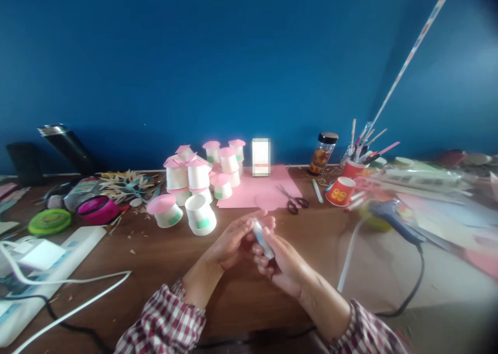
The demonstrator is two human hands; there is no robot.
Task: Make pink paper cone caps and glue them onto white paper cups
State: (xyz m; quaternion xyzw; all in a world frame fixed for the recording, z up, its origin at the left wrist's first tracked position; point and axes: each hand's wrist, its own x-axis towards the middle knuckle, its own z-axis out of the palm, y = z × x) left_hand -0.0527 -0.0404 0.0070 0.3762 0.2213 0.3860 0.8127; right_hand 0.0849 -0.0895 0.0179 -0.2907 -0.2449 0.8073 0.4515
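Note:
My right hand (286,266) is closed around a small white tube (262,241) with bluish marking, its kind too blurred to tell. At the tube's upper end, the thumb and fingers of my left hand (232,242) close on it. Just beyond my hands lies a pink paper sheet (249,196) with a pink paper disc (266,202) at its front edge. Dark-handled scissors (293,201) rest by the sheet's right side. To the left stands a white paper cup (200,214) with a green patch, beside a similar pink-topped cup (165,211).
Several pink-roofed cups (198,175) cluster at the back. On the right are a red paper cup (340,190), a glass bottle (323,154) and a corded glue gun (397,222). A white power strip (78,245) and cables occupy the left.

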